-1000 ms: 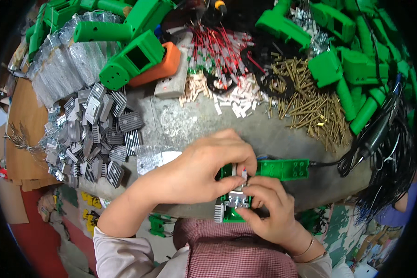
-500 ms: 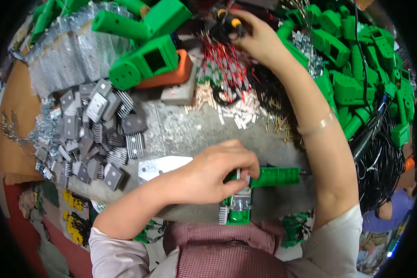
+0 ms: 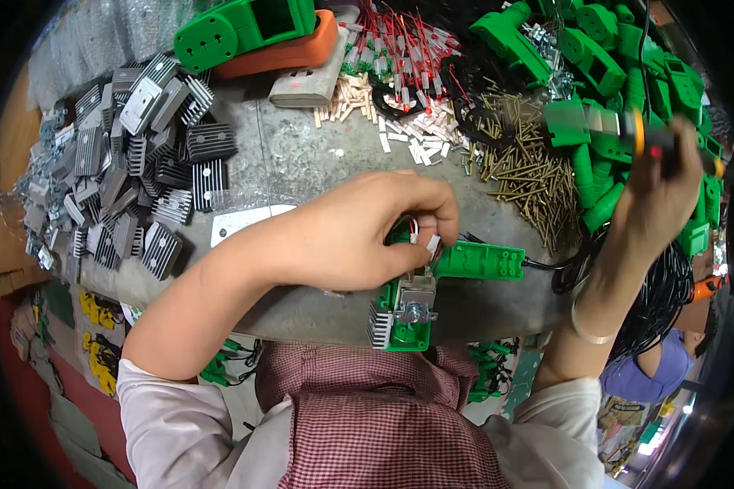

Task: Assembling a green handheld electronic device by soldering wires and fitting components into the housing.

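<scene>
My left hand (image 3: 375,228) is closed in a pinch over an opened green plastic housing (image 3: 485,261) on the near part of the table. Between thumb and fingers are small white wired connectors (image 3: 426,241), partly hidden by the fingers. A metal part (image 3: 416,301) sits in the housing, with a finned grey heat sink (image 3: 379,326) at its left side. A black cable (image 3: 546,265) leaves the handle end. Raised at the right, my right hand (image 3: 665,183) grips a screwdriver (image 3: 640,134) with a black-and-yellow handle; motion blurs it and its grey shaft.
Grey finned heat sinks (image 3: 102,147) are heaped at the left. Brass screws (image 3: 530,179), white sleeves (image 3: 420,138) and red-wired parts (image 3: 404,57) lie towards the back. Green housings (image 3: 595,61) pile up at the right, above coiled black cables (image 3: 656,285). An orange block (image 3: 294,57) stands at the back.
My right hand has come from the back middle to the right with the screwdriver. My left hand keeps its pinch at the housing. The whole view has shifted, showing more brass screws.
</scene>
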A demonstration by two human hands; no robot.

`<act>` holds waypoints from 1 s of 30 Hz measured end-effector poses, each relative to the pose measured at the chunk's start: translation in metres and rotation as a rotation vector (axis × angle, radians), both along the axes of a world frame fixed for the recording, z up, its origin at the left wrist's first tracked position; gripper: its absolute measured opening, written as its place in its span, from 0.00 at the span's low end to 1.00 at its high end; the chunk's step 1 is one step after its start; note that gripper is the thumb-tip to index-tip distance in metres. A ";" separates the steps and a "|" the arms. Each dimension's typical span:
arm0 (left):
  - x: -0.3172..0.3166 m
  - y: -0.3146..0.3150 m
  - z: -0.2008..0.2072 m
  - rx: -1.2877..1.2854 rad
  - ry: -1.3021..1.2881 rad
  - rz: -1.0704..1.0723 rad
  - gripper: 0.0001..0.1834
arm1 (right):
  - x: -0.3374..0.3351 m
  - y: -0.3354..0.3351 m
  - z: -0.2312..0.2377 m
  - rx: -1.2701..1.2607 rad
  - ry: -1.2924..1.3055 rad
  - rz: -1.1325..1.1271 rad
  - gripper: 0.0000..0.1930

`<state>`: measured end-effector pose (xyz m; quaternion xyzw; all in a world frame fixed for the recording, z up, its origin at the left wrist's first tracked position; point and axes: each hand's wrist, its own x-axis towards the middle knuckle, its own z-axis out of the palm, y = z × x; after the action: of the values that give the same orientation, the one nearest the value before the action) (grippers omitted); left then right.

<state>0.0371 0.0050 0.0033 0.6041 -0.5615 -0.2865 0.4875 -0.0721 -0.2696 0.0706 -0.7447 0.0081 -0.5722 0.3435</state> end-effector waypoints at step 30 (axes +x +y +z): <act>-0.007 -0.004 0.004 0.026 -0.014 0.018 0.08 | -0.063 0.046 -0.061 0.872 0.246 0.240 0.13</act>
<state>0.0296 0.0010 0.0069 0.6175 -0.5554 -0.2852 0.4783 -0.1353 -0.2238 0.0092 -0.5889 0.2021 -0.3790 0.6847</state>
